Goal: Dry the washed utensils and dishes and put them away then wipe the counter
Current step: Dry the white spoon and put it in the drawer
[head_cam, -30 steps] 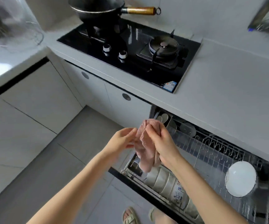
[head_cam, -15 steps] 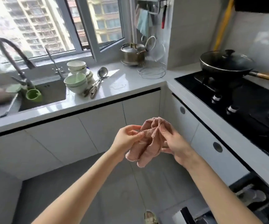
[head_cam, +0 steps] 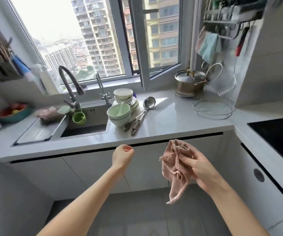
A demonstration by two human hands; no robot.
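Observation:
My right hand (head_cam: pixel 199 167) grips a crumpled pink cloth (head_cam: pixel 174 171) that hangs down in front of the cabinet doors. My left hand (head_cam: pixel 122 155) is stretched toward the counter edge with loosely curled fingers and holds nothing. On the grey counter (head_cam: pixel 171 120) right of the sink stand stacked pale green bowls (head_cam: pixel 119 114) with a spoon in the top one. Behind them is a pile of white bowls and plates (head_cam: pixel 124 97). A metal ladle and other utensils (head_cam: pixel 141 114) lie beside the bowls.
The sink (head_cam: pixel 86 126) has a tall tap (head_cam: pixel 69 84), a green cup (head_cam: pixel 79 117) and a drain tray (head_cam: pixel 40 130). A steel pot (head_cam: pixel 189 82) and a wire rack (head_cam: pixel 214 108) stand at the back right. The black hob (head_cam: pixel 277 133) is at the right edge. A fruit bowl (head_cam: pixel 11 113) sits far left.
My head has turned left from the open dish drawer and hob to the sink counter. My left hand has let go of the pink cloth and moved forward; my right hand keeps the cloth.

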